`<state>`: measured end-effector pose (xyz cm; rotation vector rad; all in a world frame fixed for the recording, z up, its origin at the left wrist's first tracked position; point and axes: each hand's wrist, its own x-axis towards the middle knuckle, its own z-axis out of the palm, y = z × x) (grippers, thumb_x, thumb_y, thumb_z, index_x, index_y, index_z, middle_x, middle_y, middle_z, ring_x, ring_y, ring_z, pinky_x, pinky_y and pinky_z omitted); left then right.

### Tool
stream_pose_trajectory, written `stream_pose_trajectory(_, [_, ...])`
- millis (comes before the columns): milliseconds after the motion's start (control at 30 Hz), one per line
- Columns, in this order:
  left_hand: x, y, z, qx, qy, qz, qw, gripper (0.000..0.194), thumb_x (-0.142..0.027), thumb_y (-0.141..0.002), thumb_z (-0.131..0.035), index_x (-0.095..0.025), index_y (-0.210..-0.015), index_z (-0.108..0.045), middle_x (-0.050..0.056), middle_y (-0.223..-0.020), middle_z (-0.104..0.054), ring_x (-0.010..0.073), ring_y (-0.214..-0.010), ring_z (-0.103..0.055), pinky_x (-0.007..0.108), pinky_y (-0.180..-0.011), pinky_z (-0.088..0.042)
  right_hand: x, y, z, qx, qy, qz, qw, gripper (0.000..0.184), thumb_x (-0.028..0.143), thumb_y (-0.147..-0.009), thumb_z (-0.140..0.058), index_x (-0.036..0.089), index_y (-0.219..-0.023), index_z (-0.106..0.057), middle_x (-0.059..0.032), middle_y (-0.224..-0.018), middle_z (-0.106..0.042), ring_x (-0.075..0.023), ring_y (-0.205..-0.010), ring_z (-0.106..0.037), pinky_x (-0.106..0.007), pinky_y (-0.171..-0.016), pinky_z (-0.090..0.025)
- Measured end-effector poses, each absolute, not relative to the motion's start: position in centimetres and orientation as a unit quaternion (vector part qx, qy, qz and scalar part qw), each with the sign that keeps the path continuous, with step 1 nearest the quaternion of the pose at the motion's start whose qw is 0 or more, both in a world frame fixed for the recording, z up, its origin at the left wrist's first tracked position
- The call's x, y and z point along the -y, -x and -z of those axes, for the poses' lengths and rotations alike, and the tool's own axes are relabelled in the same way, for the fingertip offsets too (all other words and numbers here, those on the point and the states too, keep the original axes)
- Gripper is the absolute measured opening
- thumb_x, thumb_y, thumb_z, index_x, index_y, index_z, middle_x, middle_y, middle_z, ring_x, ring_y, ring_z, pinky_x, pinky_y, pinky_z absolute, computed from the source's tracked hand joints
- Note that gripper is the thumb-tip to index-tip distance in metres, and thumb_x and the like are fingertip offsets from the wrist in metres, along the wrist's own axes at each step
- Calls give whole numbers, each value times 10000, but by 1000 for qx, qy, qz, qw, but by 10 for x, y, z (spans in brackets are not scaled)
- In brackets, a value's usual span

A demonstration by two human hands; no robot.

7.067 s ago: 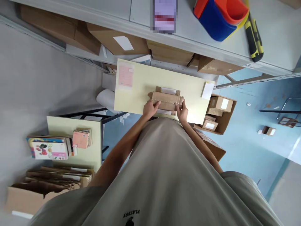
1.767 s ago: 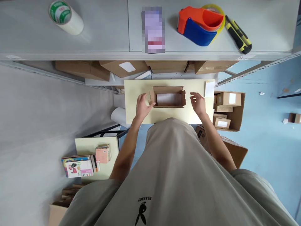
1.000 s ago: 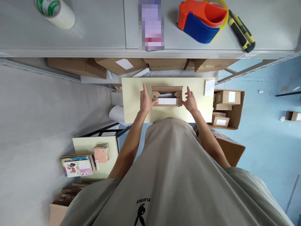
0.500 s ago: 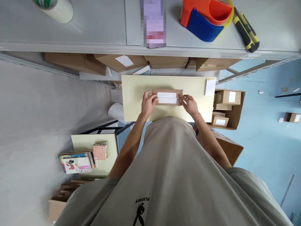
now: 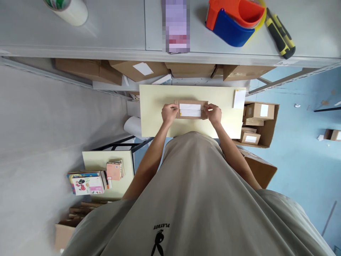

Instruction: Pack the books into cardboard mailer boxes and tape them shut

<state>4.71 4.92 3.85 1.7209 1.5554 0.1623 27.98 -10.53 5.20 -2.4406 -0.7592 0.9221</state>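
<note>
A small brown cardboard box (image 5: 190, 116) lies flat on the cream tabletop in front of me. On its upper face is a white label (image 5: 190, 113), crossed by a line along its middle. My left hand (image 5: 169, 112) is at the box's left end, thumb and fingers closed in a pinch at its edge. My right hand (image 5: 214, 113) pinches at the right end in the same way, its fingers curled. The fingertips partly hide both ends of the box, and whether they grip cardboard or tape there is too small to see.
A white label stack (image 5: 239, 99) lies at the table's (image 5: 154, 122) right end. On the shelf above are a tape dispenser (image 5: 231, 30), a utility knife (image 5: 281, 35) and a tape roll (image 5: 77, 14). A large carton (image 5: 270, 133) holding small boxes stands to the right; books (image 5: 87, 185) lie left.
The fingers of both hands have drawn together into pinches at the box's ends. My right hand has turned slightly inward. The whole view has shifted a little; the box stays on the table.
</note>
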Motion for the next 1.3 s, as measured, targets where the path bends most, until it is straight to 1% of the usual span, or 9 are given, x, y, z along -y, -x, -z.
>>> stream_pose_trajectory(233, [-57, -44, -62, -579, -713, -26, 396, 171, -170, -963, -799, -232, -1063, -924, 115, -1259, -879, 302, -1187, -821, 435, -1178, -628, 110, -273, -71, 339, 869, -322, 160, 385, 217, -1141, -601, 232, -1441, -843, -146, -1422, -867, -301, -1162, -864, -436, -1098, -671])
stream_pose_trajectory(367, [-59, -54, -99, -526, -772, -102, 342, 169, -118, -950, -820, -240, -1036, -899, 146, -1273, -847, 352, -1351, -770, 487, -1268, -592, 114, -281, -104, 407, 852, -283, 165, 420, 265, -1144, -634, 236, -1517, -824, -168, -1563, -791, -324, -1210, -861, -449, -1085, -697])
stream_pose_trajectory(533, [-88, -115, -169, -426, -786, -257, 367, 331, -67, -1018, -723, -233, -1271, -859, 66, -1172, -876, 236, -1101, -834, 377, -1111, -658, 60, -341, -183, 507, 811, -32, 289, 499, 379, -1187, -575, 216, -1644, -693, -215, -1637, -716, -398, -1490, -703, -601, -1262, -603])
stream_pose_trajectory(633, [-111, -161, -218, -379, -784, -321, 373, 327, -111, -1016, -784, -234, -1310, -856, 41, -1062, -879, 222, -977, -824, 362, -1017, -664, 6, -380, -232, 530, 803, 53, 266, 560, 401, -1177, -582, 193, -1696, -599, -253, -1702, -641, -441, -1554, -626, -675, -1312, -517])
stream_pose_trajectory(800, [-123, -212, -274, -326, -782, -364, 388, 244, -166, -1023, -816, -243, -1248, -869, 40, -1037, -882, 224, -916, -808, 366, -954, -655, -64, -413, -261, 520, 844, -22, 130, 635, 355, -1033, -793, 52, -1560, -608, -356, -1523, -734, -501, -1488, -663, -682, -1312, -474])
stream_pose_trajectory(1000, [-107, -210, -272, -324, -774, -347, 420, 209, -172, -1026, -815, -228, -1217, -881, 48, -1012, -884, 228, -886, -810, 362, -932, -653, -74, -420, -257, 518, 848, -76, 80, 576, 196, -979, -796, 3, -1499, -642, -359, -1360, -810, -481, -1388, -750, -636, -1300, -492])
stream_pose_trajectory(1100, [-90, -182, -247, -331, -746, -330, 475, 204, -197, -1052, -773, -215, -1228, -873, 64, -1031, -893, 236, -935, -841, 367, -965, -667, -45, -409, -252, 508, 848, -83, 128, 537, 270, -1036, -759, 42, -1509, -641, -329, -1373, -806, -485, -1355, -761, -628, -1231, -562])
stream_pose_trajectory(1200, [-63, -143, -215, -322, -690, -332, 557, 213, -231, -1069, -734, -207, -1250, -843, 92, -1132, -906, 236, -1045, -868, 367, -1020, -683, 2, -375, -240, 495, 811, -163, 267, 545, 579, -1078, -763, 160, -1414, -674, -212, -1269, -828, -427, -1248, -784, -568, -1133, -645])
stream_pose_trajectory(1300, [-28, -102, -188, -316, -642, -337, 612, 258, -404, -1058, -807, -215, -1234, -813, 111, -1222, -897, 237, -1103, -865, 375, -1047, -692, 50, -319, -226, 462, 709, -316, 428, 662, 845, -1002, -753, 247, -1278, -691, -127, -1208, -839, -356, -1175, -787, -520, -1095, -678])
